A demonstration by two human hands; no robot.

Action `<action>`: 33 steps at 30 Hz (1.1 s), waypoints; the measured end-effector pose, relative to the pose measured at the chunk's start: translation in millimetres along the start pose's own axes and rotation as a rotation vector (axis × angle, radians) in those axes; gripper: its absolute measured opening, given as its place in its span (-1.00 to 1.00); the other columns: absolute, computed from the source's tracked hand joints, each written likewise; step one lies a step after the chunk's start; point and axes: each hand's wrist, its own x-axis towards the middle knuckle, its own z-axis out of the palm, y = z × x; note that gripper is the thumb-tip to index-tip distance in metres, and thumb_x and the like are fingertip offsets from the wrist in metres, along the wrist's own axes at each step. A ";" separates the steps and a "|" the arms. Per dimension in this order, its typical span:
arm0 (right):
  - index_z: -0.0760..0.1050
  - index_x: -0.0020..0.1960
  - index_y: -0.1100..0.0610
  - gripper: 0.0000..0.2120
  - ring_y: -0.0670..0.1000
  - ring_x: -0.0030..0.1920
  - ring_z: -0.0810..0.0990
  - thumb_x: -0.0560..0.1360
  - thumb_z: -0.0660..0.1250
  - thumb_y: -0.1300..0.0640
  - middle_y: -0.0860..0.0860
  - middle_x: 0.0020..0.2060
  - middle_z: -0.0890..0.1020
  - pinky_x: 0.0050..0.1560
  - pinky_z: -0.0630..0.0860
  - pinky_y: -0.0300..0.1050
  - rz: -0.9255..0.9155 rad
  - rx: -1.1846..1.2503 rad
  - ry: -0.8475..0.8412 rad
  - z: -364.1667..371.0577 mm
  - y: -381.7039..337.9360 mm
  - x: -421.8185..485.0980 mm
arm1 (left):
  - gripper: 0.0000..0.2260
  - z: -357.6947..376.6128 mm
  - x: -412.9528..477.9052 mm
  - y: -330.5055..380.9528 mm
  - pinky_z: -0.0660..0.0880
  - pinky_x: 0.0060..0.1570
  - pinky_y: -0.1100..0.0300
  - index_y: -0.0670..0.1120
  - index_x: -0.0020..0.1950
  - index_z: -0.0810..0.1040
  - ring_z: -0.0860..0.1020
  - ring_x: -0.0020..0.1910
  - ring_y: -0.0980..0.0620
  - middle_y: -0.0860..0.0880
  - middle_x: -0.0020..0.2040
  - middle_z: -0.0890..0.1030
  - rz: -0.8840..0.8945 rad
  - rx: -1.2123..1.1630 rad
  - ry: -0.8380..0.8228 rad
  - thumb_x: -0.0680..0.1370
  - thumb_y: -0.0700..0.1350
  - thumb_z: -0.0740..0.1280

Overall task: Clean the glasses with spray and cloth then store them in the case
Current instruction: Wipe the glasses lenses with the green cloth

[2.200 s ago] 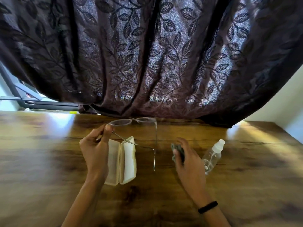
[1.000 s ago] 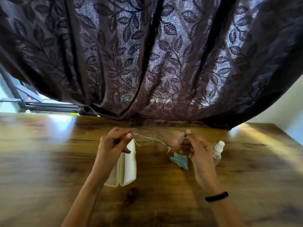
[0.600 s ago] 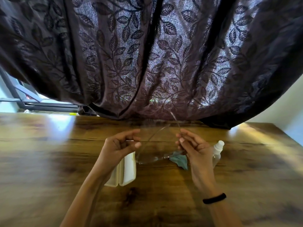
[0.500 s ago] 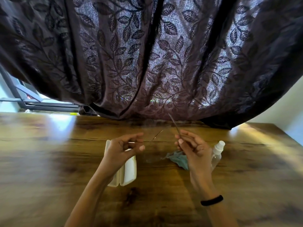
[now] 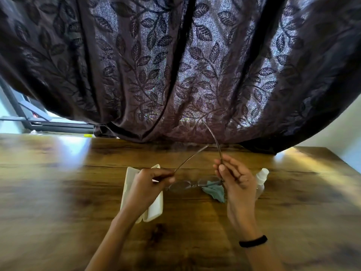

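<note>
I hold thin wire-framed glasses [image 5: 187, 185] above the wooden table [image 5: 58, 202] with both hands. Their lenses face down and toward me, and both temple arms point up and away. My left hand [image 5: 150, 184] pinches the left end of the frame. My right hand [image 5: 236, 178] pinches the right temple arm near its hinge. The cream case [image 5: 154, 210] lies open under my left hand, partly hidden by it. A teal cloth [image 5: 214, 191] lies crumpled on the table between my hands. The clear spray bottle [image 5: 260, 178] lies behind my right hand.
A dark leaf-patterned curtain [image 5: 175, 65] hangs over the table's far edge. A window frame [image 5: 39, 122] shows at the far left, and a white wall [image 5: 336, 130] at the right.
My right hand left the cloth on the table and joined the left on the glasses. The glasses were turned over, so the lenses dropped low and the temple arms now point up.
</note>
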 end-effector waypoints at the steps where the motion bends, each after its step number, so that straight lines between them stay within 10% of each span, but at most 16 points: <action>1: 0.54 0.06 0.16 -0.72 -0.04 -0.06 0.66 0.36 0.33 0.27 0.00 -0.11 0.70 -0.07 0.59 -0.27 -0.003 -0.011 0.010 -0.8 0.0 -0.4 | -0.81 -0.4 -0.1 1.3 0.46 -0.17 0.48 0.01 0.00 0.65 0.58 -0.17 0.29 0.20 -0.17 0.65 0.005 0.005 0.017 0.41 -0.16 0.44; 15: 0.54 0.05 0.06 -0.68 -0.19 -0.06 0.64 0.41 0.33 0.39 -0.04 -0.10 0.66 -0.13 0.52 -0.43 -0.127 -0.270 -0.001 -6.8 0.7 1.0 | -0.76 4.3 -2.4 5.0 0.38 -0.09 0.56 0.06 -0.03 0.65 0.52 -0.06 0.36 0.20 -0.14 0.64 0.231 0.208 -0.016 0.41 -0.25 0.43; 19: 0.52 0.07 -0.01 -0.64 -0.20 -0.08 0.62 0.41 0.34 0.39 -0.07 -0.09 0.64 -0.07 0.48 -0.47 -0.242 -0.522 -0.023 -9.7 5.1 3.1 | -0.42 4.8 -4.2 8.4 0.40 -0.08 0.53 0.34 0.17 0.36 0.55 -0.13 0.36 0.32 -0.32 0.59 0.207 0.148 0.058 0.37 -0.23 0.46; 24: 0.62 0.01 0.07 -0.55 -0.14 -0.12 0.58 0.31 0.34 0.54 -0.15 -0.14 0.57 -0.08 0.50 -0.41 -0.460 -0.935 -0.172 -9.1 8.6 -1.4 | -0.13 4.0 -5.8 6.5 0.37 0.00 0.51 0.18 0.49 -0.04 0.58 -0.16 0.25 0.18 -0.26 0.63 0.300 0.115 0.110 0.39 -0.20 0.45; 33: 0.63 -0.01 0.09 -0.61 -0.14 -0.05 0.57 0.33 0.35 0.50 -0.18 -0.12 0.56 -0.01 0.48 -0.36 -0.454 -0.993 -0.268 -5.5 7.5 -2.5 | -0.81 0.4 -2.0 1.0 0.45 -0.16 0.28 -0.10 0.04 0.63 0.45 -0.11 0.11 0.02 -0.11 0.54 0.403 0.416 0.124 0.45 -0.24 0.38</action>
